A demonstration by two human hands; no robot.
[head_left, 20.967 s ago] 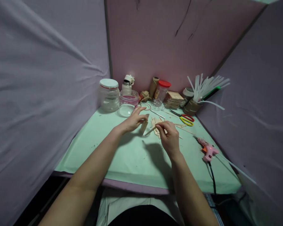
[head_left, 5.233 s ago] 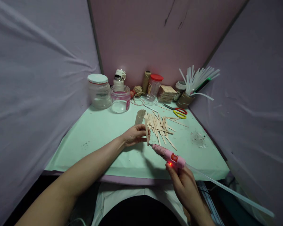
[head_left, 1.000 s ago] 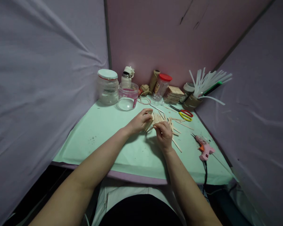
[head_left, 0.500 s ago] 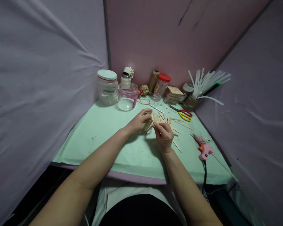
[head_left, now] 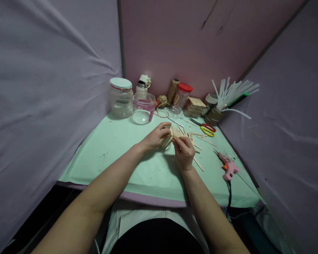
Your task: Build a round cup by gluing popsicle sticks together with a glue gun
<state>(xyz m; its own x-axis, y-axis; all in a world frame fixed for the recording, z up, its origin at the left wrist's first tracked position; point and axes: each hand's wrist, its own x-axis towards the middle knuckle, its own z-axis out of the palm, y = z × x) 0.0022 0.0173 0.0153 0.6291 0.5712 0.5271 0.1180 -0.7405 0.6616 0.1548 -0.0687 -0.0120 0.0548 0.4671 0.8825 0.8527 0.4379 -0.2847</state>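
Leaning rightward lengthwise, wooden piece gripped by left hand, pinched by right hand.

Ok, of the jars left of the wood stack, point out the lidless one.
The wide, pink-labelled jar; the white-lidded jar and red-lidded jar are capped.

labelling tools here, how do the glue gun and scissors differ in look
The glue gun is pink; the scissors have red and yellow handles. The glue gun trails a dark cable; the scissors have none. Both lie on the pale green table, tips pointing away to the left.
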